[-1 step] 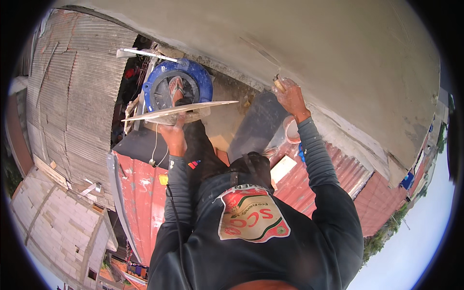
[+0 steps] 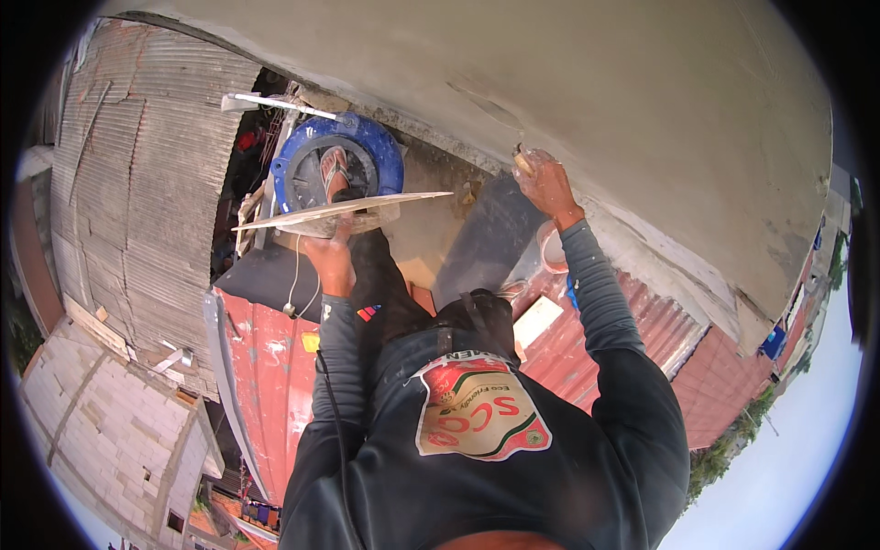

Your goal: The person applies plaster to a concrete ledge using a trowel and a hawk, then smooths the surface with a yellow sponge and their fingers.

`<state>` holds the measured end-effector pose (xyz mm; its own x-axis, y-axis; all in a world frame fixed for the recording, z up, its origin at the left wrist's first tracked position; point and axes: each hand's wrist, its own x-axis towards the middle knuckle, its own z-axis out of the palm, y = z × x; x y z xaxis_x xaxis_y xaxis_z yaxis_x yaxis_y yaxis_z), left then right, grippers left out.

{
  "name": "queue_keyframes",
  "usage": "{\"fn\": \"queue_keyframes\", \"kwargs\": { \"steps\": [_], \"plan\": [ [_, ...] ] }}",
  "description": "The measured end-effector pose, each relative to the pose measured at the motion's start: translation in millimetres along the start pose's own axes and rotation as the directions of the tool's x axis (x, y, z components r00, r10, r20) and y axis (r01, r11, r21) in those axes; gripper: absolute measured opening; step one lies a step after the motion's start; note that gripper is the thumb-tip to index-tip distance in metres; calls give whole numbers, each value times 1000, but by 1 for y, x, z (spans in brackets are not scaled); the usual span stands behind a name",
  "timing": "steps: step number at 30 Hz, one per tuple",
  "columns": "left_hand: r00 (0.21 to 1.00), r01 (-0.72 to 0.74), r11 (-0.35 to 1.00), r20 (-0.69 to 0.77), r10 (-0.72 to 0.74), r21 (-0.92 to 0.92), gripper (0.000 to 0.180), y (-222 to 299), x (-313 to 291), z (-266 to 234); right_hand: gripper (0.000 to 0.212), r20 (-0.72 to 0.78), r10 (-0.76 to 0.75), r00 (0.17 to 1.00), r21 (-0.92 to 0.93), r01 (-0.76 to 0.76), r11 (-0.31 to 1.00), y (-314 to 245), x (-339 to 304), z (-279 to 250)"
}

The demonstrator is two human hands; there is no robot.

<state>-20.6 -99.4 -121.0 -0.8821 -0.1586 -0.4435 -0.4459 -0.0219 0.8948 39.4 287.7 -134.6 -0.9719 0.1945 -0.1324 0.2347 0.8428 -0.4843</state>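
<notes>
My left hand [image 2: 330, 261] is closed under a flat pale board, a plasterer's hawk [image 2: 353, 208], seen nearly edge-on. Some grey material shows along its underside near my fingers. My right hand [image 2: 548, 188] grips the tan handle of a trowel [image 2: 522, 162] out in front of me. Its thin blade is hard to tell from the smooth grey plastered wall [image 2: 660, 101], and a slanting streak lies on the wall just beyond the hand. The hawk is apart from the wall, over my foot.
One sandalled foot rests on a blue-rimmed round drum [image 2: 385, 156]. A dark cylindrical barrel [image 2: 486, 234] and a pale bucket [image 2: 552, 247] stand below my right hand. Red corrugated roofing [image 2: 266, 367] lies beneath. Grey corrugated roofs [image 2: 147, 137] spread to the left. A cable [image 2: 335, 440] hangs along my left arm.
My right hand has shifted slightly left with the trowel, and the streak on the wall looks wider. My left hand and the hawk stay in place.
</notes>
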Motion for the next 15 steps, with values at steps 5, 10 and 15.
{"fn": "queue_keyframes", "kwargs": {
  "steps": [5,10,15],
  "plan": [
    [999,-8,1000,46,8,0,39,0,-1,8,26,190,152,970,-174,-119,977,22,38,60],
    [999,-9,999,52,7,44,40,11,-10,3,26,38,131,991,-3,-131,991,-9,55,47],
    [999,-46,999,26,46,9,35,20,-17,6,28,-27,107,994,56,-105,993,-4,15,32]
  ]
}}
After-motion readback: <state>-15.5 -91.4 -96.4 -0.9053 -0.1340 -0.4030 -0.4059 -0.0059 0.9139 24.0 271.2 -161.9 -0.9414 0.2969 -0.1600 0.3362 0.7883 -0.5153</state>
